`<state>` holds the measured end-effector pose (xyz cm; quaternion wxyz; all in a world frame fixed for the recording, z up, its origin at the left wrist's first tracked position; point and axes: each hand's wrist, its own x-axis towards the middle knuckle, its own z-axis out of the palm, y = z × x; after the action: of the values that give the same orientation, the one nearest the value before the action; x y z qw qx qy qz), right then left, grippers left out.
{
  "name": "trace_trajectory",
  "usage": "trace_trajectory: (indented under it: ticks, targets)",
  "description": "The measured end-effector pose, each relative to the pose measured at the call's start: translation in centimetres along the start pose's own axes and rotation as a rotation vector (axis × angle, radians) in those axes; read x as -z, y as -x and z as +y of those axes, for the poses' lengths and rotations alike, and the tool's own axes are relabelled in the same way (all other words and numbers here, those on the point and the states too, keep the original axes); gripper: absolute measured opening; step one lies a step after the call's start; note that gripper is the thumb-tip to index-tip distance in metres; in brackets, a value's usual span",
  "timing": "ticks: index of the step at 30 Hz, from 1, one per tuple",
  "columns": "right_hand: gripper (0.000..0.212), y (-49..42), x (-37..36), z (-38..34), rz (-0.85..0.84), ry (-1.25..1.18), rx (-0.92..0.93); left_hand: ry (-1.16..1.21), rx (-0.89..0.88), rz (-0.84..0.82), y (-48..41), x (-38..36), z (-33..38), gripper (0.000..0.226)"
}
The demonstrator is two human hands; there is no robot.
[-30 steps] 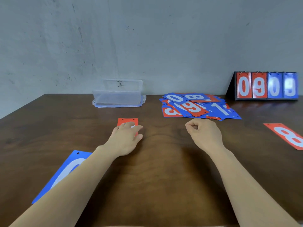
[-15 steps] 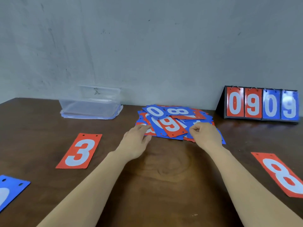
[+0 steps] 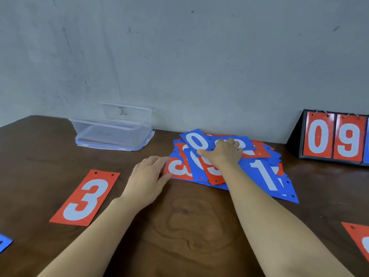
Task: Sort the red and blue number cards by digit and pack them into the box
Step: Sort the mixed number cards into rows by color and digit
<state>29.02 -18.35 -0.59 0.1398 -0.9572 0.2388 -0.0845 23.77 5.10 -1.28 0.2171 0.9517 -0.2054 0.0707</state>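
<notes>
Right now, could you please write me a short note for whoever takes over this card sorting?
Left grip: open, fingertips touching the near edge of the pile.
Right grip: resting atop the pile; whether it pinches a card is unclear.
Box: back left, no cards inside.
Done: red 3 card laid out alone.
To do: sort the pile, pack everything.

**Fig. 1. The person's arms and hands, head view**

Two arms show, each from the fingers down to the lower edge of the view. The left hand and the right hand are bare. The left forearm and the right forearm are uncovered along all their visible length. Both forearms are slim and smooth in outline, widening toward the lower edge. The fingers are slender; the nails are too small to make out.
</notes>
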Motion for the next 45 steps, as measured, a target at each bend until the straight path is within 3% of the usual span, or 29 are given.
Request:
trace_trajectory:
  ticks: [3, 6, 8, 10, 12, 14, 16, 17, 18, 20, 22, 24, 27, 30, 34, 37, 39, 42, 45]
  targets:
    - [0.078, 0.0, -0.2, 0.0, 0.016, -0.059, -0.017, 0.013, -0.021, -0.012, -0.7, -0.3, -0.2, 0.052]
    - [0.039, 0.4, -0.1, 0.0, 0.119, -0.147, 0.065, -0.002, -0.047, -0.003, -1.8, -0.7, -0.1, 0.052]
    - [0.01, 1.1, 0.4, 0.2, 0.151, -0.431, 0.137, 0.017, -0.075, 0.052, -2.8, -0.7, 0.4, 0.055]
    - [0.013, 2.0, 1.5, 0.6, 0.064, -0.798, 0.179, 0.028, -0.173, 0.186, -4.0, -0.3, 1.3, 0.06]
    - [0.004, 3.0, 3.0, 1.3, -0.103, -0.985, 0.235, -0.012, -0.276, 0.303, -5.5, -0.1, 2.0, 0.062]
    - [0.004, 3.7, 4.2, 2.2, -0.276, -1.006, 0.296, -0.014, -0.306, 0.247, -6.5, 0.2, 2.7, 0.048]
    - [0.006, 3.9, 5.1, 3.1, -0.357, -1.027, 0.323, 0.08, -0.196, 0.064, -6.9, 0.3, 3.5, 0.014]
    - [0.005, 3.8, 5.5, 3.6, -0.355, -1.061, 0.3, 0.145, -0.133, 0.003, -7.0, 0.3, 3.7, 0.007]
    - [0.01, 3.5, 5.7, 4.1, -0.321, -1.08, 0.253, 0.23, -0.087, -0.015, -7.0, 0.1, 3.7, 0.015]
    - [0.022, 1.8, 5.7, 5.7, -0.12, -0.923, 0.148, 0.452, 0.023, 0.024, -7.0, -0.4, 3.0, 0.018]
    - [0.035, -0.3, 5.3, 7.8, 0.065, -0.521, 0.069, 0.584, 0.14, 0.065, -6.7, -0.3, 2.2, 0.013]
    - [0.044, -1.3, 4.7, 9.1, 0.02, -0.187, 0.067, 0.56, 0.213, 0.074, -6.3, -0.5, 1.2, 0.017]
    - [0.048, -1.0, 3.4, 9.0, -0.183, 0.018, 0.2, 0.514, 0.265, 0.054, -5.7, -0.9, 0.7, 0.023]
    - [0.033, 0.2, 2.6, 9.2, -0.132, -0.215, 0.319, 0.517, 0.297, 0.058, -5.7, -1.0, 0.6, 0.027]
    - [0.014, 2.4, 3.4, 9.8, -0.139, -0.607, 0.23, 0.569, 0.32, 0.099, -5.8, -0.8, 1.0, 0.03]
    - [0.019, 3.1, 3.8, 10.3, 0.153, -0.65, 0.109, 0.589, 0.325, 0.083, -5.7, -1.0, 1.7, 0.024]
    - [0.019, 3.3, 4.0, 10.1, 0.241, -0.559, 0.015, 0.578, 0.329, 0.08, -5.6, -1.2, 2.1, 0.023]
    - [0.078, 3.8, 3.4, 7.7, 0.076, -0.226, -0.147, 0.574, 0.344, 0.086, -5.5, -1.2, 2.6, 0.023]
    - [0.112, 4.3, 2.4, 5.2, -0.028, 0.038, -0.216, 0.559, 0.362, 0.076, -5.3, -1.1, 2.8, 0.021]
